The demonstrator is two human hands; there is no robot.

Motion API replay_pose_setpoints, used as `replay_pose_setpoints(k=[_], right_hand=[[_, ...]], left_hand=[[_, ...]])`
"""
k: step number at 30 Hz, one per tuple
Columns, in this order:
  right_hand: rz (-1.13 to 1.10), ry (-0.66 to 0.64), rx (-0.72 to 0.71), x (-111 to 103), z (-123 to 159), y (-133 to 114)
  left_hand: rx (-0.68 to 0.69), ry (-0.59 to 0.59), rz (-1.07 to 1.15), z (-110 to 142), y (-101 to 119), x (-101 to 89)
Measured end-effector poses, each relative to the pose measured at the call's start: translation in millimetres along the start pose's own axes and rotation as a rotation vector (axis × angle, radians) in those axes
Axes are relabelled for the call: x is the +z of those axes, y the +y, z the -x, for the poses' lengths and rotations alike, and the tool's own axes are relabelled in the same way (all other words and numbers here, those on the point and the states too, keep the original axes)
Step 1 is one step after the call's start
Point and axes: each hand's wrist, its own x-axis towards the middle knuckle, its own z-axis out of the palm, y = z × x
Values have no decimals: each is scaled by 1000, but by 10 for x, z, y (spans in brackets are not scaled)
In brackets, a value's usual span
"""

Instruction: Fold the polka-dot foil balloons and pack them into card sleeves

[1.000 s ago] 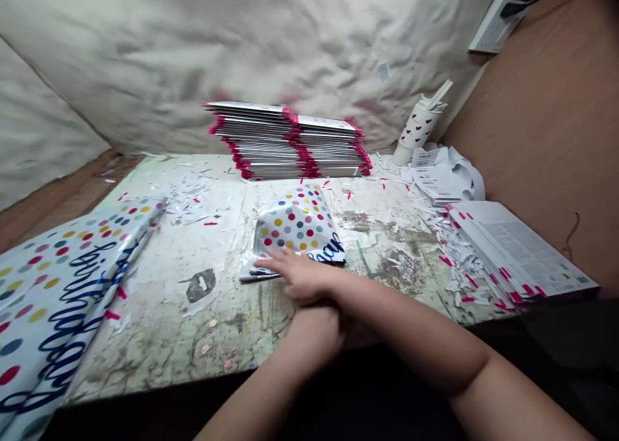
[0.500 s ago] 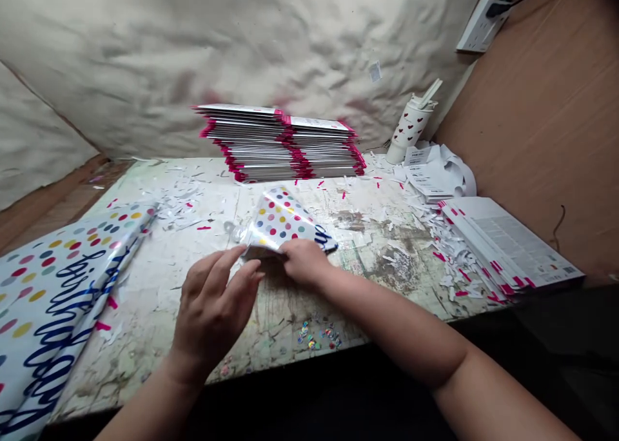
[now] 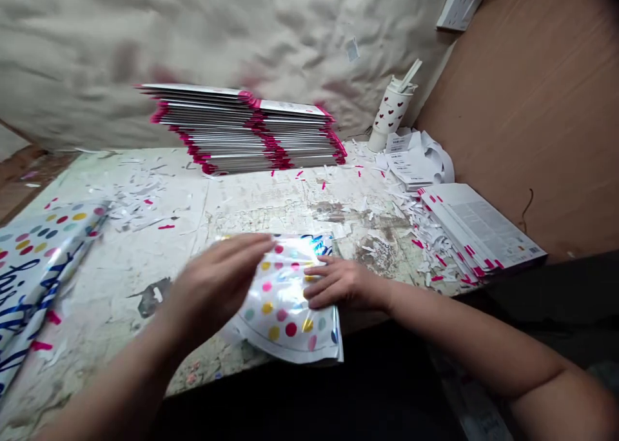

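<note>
From the head view, a polka-dot foil sheet lies on the table, long axis pointing toward the person, curved wide end over the near edge, right hand pressing it flat, fingers slightly spread, blurred left hand open above its left side.

The only view comes from a camera worn on the person's head, above and behind the hands, facing forward and down across a work table. It sits close to the left hand and the right hand, which appear in the lower middle of the frame, with the forearms entering from the bottom corners. The polka-dot foil sheet lies directly under the hands, nearest the lens. Beyond the hands, the wide view takes in a stack of flat printed packets, farther off, then a cloth-covered wall behind the stack and a wooden panel to the right.
</note>
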Motion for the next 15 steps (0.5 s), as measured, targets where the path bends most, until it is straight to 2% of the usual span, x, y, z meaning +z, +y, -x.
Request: replay_pose_setpoints(k=[2, 3, 5, 6, 9, 11, 12, 13, 15], right_hand=[[-2, -74, -5, 109, 150, 38], [9, -89, 7, 130, 214, 45], [51, -85, 70, 130, 333, 26], [75, -65, 111, 118, 391, -1], [91, -19, 148, 73, 539, -126], [51, -20, 161, 39, 571, -206], [28, -17, 220, 18, 557, -230], [6, -8, 333, -6, 523, -238], [-55, 30, 703, -60, 402, -202]], left_hand=[[157, -230, 12, -250, 4, 346], [193, -352, 14, -333, 7, 519], [198, -511, 11, -415, 21, 800], [180, -553, 7, -422, 37, 895], [114, -547, -28, -394, 128, 1030], [68, -496, -53, -376, 200, 1075], [48, -463, -61, -366, 222, 1097], [34, -434, -66, -348, 224, 1117], [18, -394, -71, -262, 139, 1116]])
